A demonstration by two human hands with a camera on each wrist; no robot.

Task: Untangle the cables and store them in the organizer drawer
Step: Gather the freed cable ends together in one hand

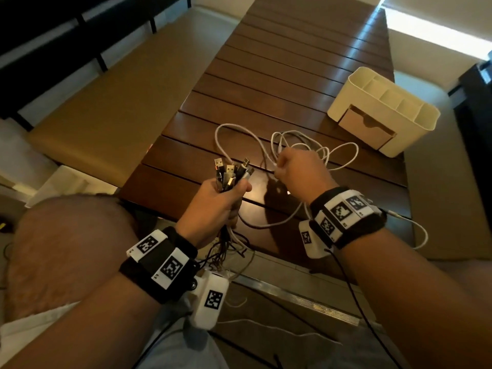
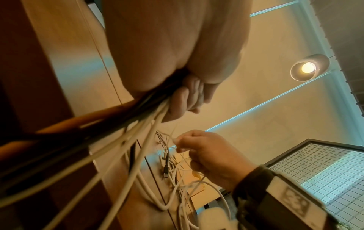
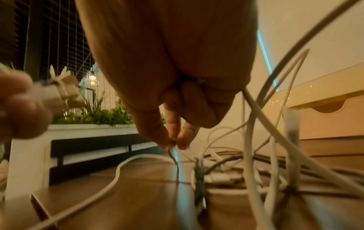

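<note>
My left hand (image 1: 218, 201) grips a bundle of cables (image 1: 231, 171) upright, with several USB plugs sticking up above the fist and the cords hanging down below the table edge. In the left wrist view the left hand (image 2: 187, 99) has its fingers curled round the white and dark cords (image 2: 118, 137). My right hand (image 1: 298, 169) pinches a thin cable between thumb and finger over a tangle of white cables (image 1: 306, 147) on the table. The right wrist view shows that pinch of the right hand (image 3: 174, 144) on a thin dark cable (image 3: 175, 161). The cream organizer (image 1: 383, 110) stands at the right, its drawer (image 1: 364, 123) slightly open.
The dark slatted wooden table (image 1: 279, 70) runs away from me. A tan bench (image 1: 111, 102) lies along its left side. A white cable loop (image 1: 418, 235) hangs over the table's right edge. Wrist-camera leads trail below my forearms.
</note>
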